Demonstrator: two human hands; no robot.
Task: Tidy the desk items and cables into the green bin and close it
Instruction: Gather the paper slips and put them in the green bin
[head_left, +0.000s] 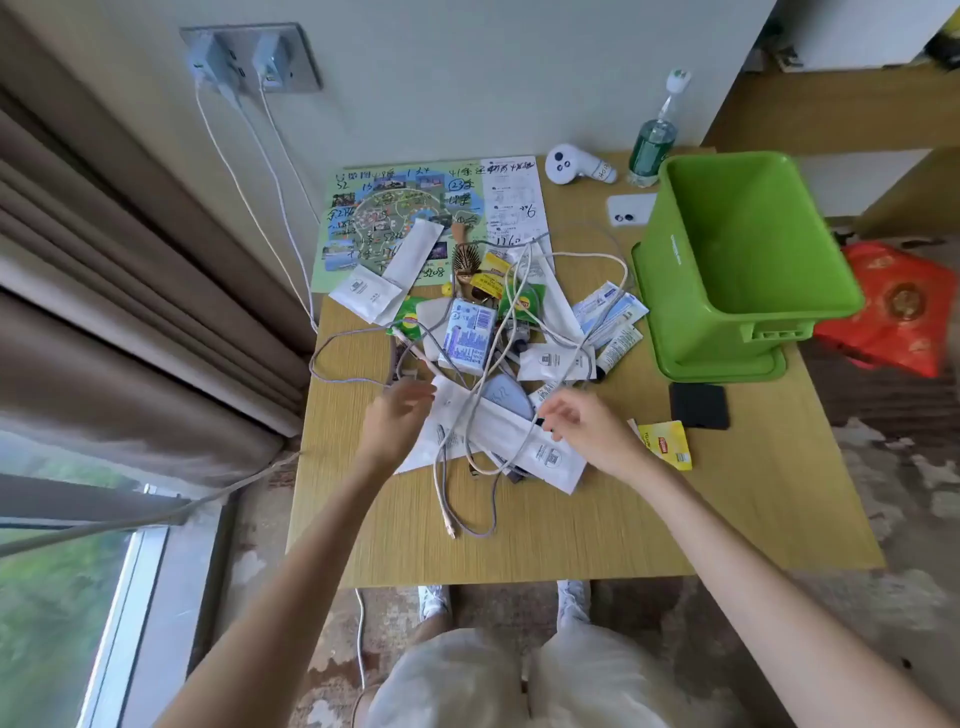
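The green bin (727, 234) stands open-topped at the right rear of the worktop (571, 530), upright, with nothing showing inside it and a flat piece of the same green under its base. The cables (444, 499) lie tangled in white and grey loops across a heap in the middle, over white packets (545, 454), a blue-and-white carton (470, 338), sachets and a hairbrush (462, 257).

The left hand (397, 415) hovers at the heap's near left edge, blurred, its grip apart with fingers loosely spread. The right hand (587, 426) rests at the end of a long white packet with fingers curled; whether its grip is clamped on anything cannot be told.

The near strip of the worktop is bare wood, crossed by one cable end. A yellow tea sachet (670, 444) and a black square (698, 405) lie between the right hand and the bin. A phone (631, 209), a white device (566, 163) and a bottle (654, 140) sit at the back, beside a printed map (384, 202).

The worktop is pale wood grain, set against a white wall with a socket plate (249, 57). Curtains (130, 312) hang left; a red bag (898, 306) lies on the floor, right.
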